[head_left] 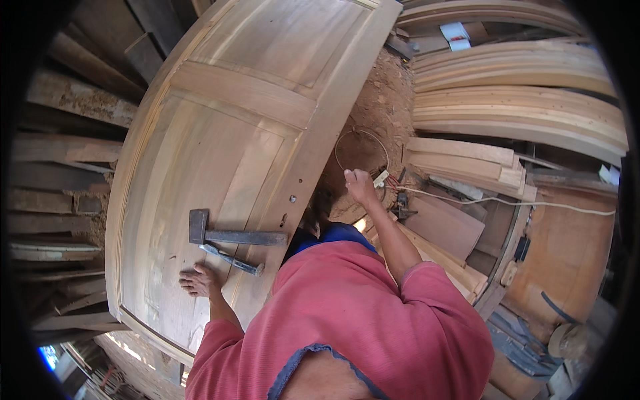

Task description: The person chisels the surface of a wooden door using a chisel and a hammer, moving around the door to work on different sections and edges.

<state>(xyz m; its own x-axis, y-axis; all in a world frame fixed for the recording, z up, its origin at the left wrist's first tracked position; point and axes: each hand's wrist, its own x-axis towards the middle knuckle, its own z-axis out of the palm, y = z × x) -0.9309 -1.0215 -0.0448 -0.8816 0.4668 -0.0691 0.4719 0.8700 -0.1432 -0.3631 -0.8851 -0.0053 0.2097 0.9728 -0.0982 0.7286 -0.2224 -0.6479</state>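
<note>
A large panelled wooden door (247, 93) lies in front of me, running away to the far end. My left hand (199, 280) rests palm down on its panel with fingers spread, holding nothing. Just beyond that hand lie a hammer (243, 237) with a blocky dark head and a chisel (233, 260), side by side. To the right of the door, my right hand (360, 185) is closed, held above the ground. A thin pale cord (363, 131) loops up from the fist, which appears to grip it. Beside it is a small cream-coloured piece (381, 179).
Stacked curved boards (513, 100) fill the right side, and rough planks (73, 140) line the left. A pale cable (493, 199) runs rightward over wood offcuts (443, 223). Brown dirt ground (387, 93) shows between door and boards. Holes (292, 199) pierce the door's near edge.
</note>
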